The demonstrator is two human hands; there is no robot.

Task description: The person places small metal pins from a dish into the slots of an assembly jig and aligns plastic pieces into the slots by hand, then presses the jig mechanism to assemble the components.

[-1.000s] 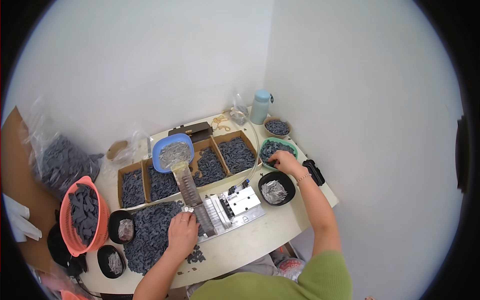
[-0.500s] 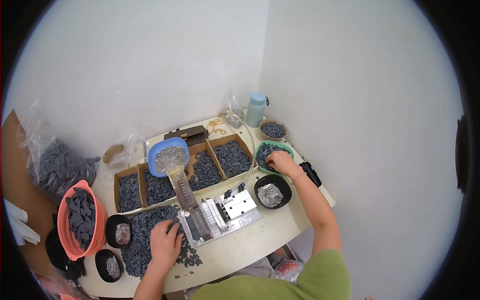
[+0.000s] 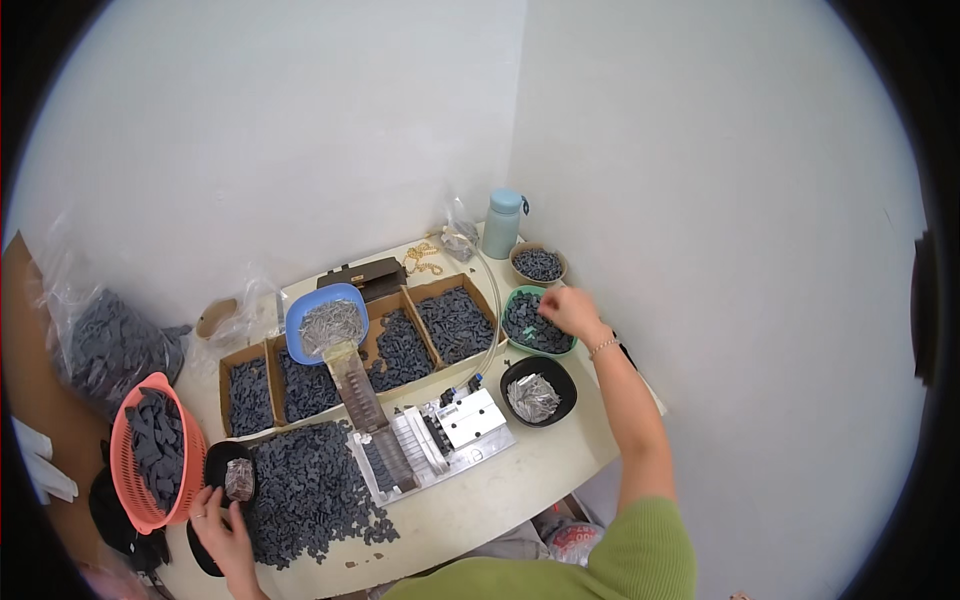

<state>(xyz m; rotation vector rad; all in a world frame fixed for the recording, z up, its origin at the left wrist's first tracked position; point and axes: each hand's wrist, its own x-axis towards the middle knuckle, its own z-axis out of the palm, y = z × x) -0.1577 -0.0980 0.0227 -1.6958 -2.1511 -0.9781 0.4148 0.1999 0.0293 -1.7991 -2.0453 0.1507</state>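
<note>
My right hand (image 3: pixel 570 310) reaches over the green bowl (image 3: pixel 515 343) of small dark parts, fingers curled down among them. My left hand (image 3: pixel 224 527) rests at the left edge of the big heap of dark parts (image 3: pixel 310 495) on the table, beside a small black bowl (image 3: pixel 216 464) holding a grey lump. Whether either hand grips a part is hidden. Between the hands stands a metal jig (image 3: pixel 440 438) fed by a clear chute (image 3: pixel 358 390) from a blue bowl (image 3: pixel 322 320) of silvery pieces.
Cardboard trays (image 3: pixel 400 345) of dark parts line the back. A black bowl (image 3: pixel 538 392) of metal clips sits near the right arm. An orange basket (image 3: pixel 150 465), plastic bags (image 3: pixel 105 345), a pale blue bottle (image 3: pixel 503 222) and a brown bowl (image 3: pixel 538 264) ring the table.
My left hand slid left and toward me, from beside the jig to the heap's left edge by the small black bowl. My right hand stayed at the green bowl.
</note>
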